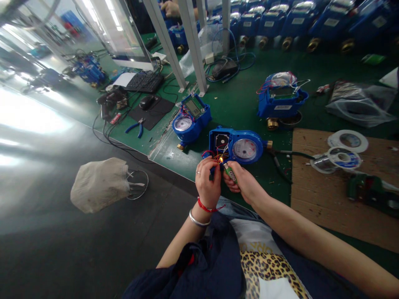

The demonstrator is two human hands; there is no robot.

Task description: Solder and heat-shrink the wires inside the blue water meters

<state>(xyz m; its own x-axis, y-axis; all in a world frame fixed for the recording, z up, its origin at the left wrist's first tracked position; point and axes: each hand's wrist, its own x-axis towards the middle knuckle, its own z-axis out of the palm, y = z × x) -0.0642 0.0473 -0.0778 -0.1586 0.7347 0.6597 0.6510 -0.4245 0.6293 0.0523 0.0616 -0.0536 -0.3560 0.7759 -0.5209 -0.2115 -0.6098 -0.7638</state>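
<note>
green matting covers the tabletop, and close to its near edge lies a blue water meter with its round dial facing up and its cover open on one side. a bunch of thin wires, red among them, spills from the open side toward the person. the left hand has its fingers pinched together on the wires, just off the near edge. the right hand has its fingers clamped on a green lighter, whose small flame burns right at the wire ends. the two hands nearly touch. a second open meter stands a little farther in. a third meter sits well toward the middle. a wooden board by the near edge carries two tape rolls. blue-handled pliers lie near a black mouse mat.
</note>
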